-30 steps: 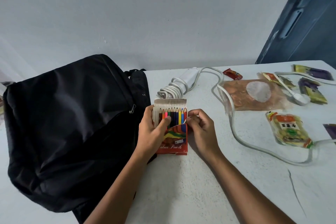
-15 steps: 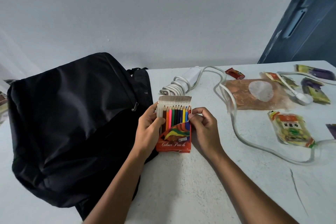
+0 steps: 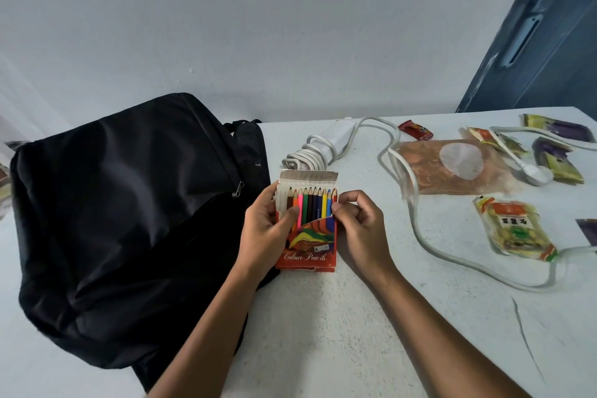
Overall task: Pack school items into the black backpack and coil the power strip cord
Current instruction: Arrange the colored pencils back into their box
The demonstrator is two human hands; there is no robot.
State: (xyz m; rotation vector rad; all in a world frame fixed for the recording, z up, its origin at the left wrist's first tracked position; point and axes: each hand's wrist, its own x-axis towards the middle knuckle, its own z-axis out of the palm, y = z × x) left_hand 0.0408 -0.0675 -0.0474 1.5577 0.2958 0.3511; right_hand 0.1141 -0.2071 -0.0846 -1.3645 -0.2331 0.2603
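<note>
Two hands grip the open colour pencil box (image 3: pixel 307 229) beside the black backpack (image 3: pixel 129 220): left hand (image 3: pixel 268 229) clasping its side, right hand (image 3: pixel 358 226) pinching its right edge. Since a second ago the box has barely shifted, flap still open, unpacked. Power strip cord (image 3: pixel 416 220) sprawls partly uncoiled across the surface (image 3: pixel 355 333).

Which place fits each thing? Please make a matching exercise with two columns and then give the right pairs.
Things:
1. colour pencil box
2. black backpack
3. white plug
4. red candy wrapper

Places:
A. far side of the table, beyond the brown packet
B. left part of the table
C. held between both hands
D. right side, among the snack packets

Pairs: 1-C, 2-B, 3-D, 4-A
</note>
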